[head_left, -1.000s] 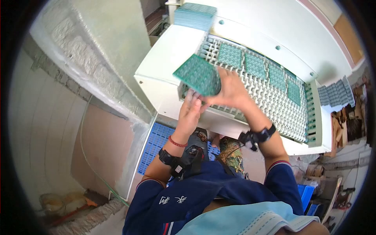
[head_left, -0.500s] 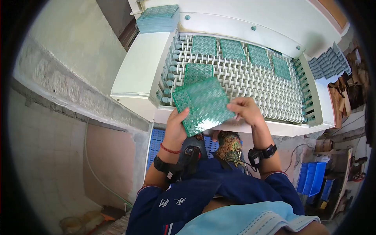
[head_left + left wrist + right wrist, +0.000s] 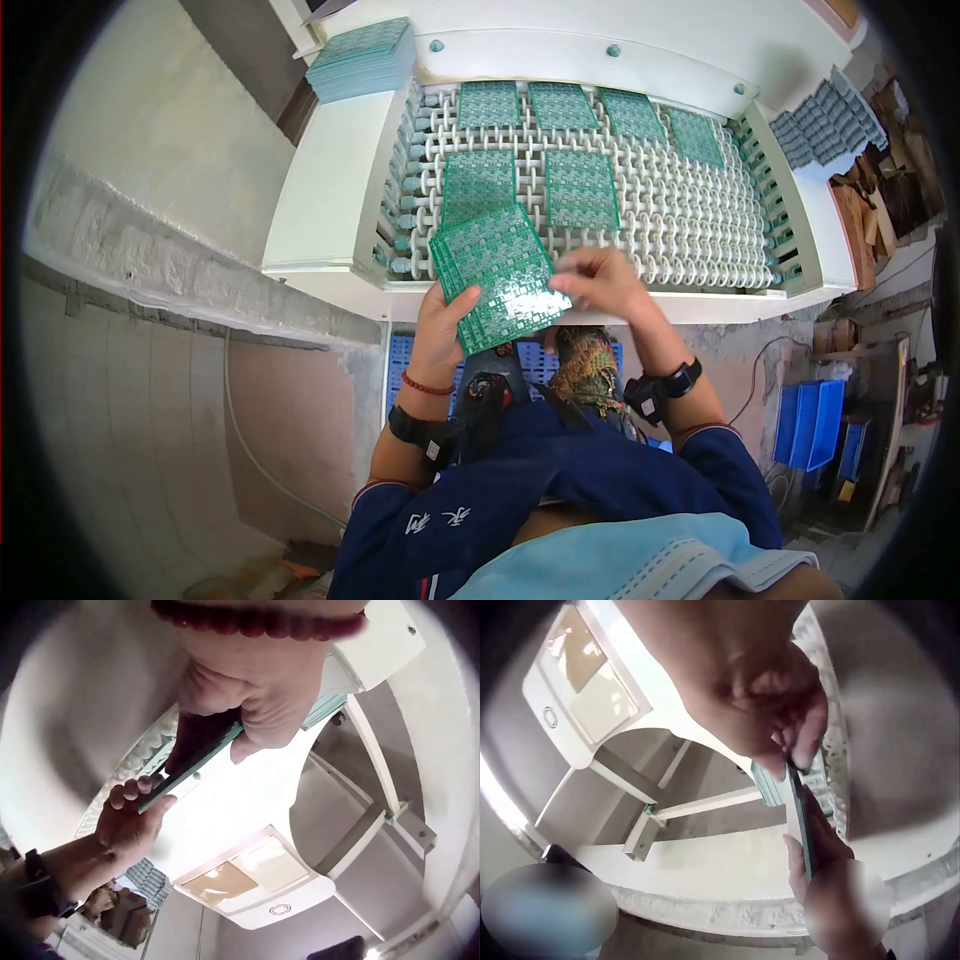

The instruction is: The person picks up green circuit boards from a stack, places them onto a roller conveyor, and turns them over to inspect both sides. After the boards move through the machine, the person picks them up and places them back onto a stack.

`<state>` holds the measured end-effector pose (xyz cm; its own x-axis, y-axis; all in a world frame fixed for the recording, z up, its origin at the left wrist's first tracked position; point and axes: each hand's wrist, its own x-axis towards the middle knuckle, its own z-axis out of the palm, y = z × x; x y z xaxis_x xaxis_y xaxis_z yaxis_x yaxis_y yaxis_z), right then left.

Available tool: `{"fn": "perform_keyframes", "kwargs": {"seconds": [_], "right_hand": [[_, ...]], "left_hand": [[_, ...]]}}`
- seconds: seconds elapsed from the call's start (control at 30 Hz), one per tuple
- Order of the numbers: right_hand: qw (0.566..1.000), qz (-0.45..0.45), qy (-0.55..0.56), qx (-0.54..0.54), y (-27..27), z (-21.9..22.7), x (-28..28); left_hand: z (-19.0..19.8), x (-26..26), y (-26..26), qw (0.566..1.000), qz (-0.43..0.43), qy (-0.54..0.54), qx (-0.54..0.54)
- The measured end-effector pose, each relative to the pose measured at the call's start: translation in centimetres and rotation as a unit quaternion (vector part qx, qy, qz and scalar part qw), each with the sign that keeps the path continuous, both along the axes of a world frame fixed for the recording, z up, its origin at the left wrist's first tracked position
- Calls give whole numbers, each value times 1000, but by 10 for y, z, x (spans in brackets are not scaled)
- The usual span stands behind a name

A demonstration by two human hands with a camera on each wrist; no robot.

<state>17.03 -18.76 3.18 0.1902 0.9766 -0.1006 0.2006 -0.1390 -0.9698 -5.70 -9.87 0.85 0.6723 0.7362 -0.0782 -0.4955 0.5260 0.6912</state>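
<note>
Green printed circuit boards point(image 3: 495, 270) are fanned in a small stack over the machine's front edge. My left hand point(image 3: 440, 325) grips the stack at its lower left, thumb on top. At the stack's right edge, my right hand point(image 3: 603, 282) pinches a board between thumb and curled fingers. The left wrist view shows the stack edge-on as a thin green strip point(image 3: 191, 769), with the right hand point(image 3: 131, 825) at its far end. On the roller conveyor point(image 3: 690, 240) lie a back row of several boards point(image 3: 565, 105) and, nearer me, two more point(image 3: 582, 190).
A tall stack of boards point(image 3: 362, 60) stands on the machine's white left ledge point(image 3: 335, 180). Grey ridged racks point(image 3: 830, 120) sit at its right end. A rough concrete ledge point(image 3: 200, 260) runs along the left. Blue bins point(image 3: 810, 425) stand low at right.
Two boards now lie in the nearer conveyor row, one newly visible since half a second ago. The held stack has turned from tilted and blurred to face up, and the view has shifted.
</note>
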Motion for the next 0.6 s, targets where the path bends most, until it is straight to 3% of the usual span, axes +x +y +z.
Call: {"fn": "perform_keyframes", "kwargs": {"seconds": [0.1,0.3,0.37,0.43,0.6], "right_hand": [[993,-25,115,-20,-5,-9,8],[964,-266,18,18,-25,3,113],[956,-292,4,36,-29,-3,155],[947,-303,-106,17,-28,-13,185],[919,-372,-130,-29,-57,-3,247]], "left_hand": [[1,10,-1,1000,0,-4,-4],[-1,-1,-3,999,23,-7,-25],[-6,-5,-2,999,18,-22,-25],[-4,-6,-4,998,9,-39,-41],[-15,-24,-2,994,-34,-105,11]]}}
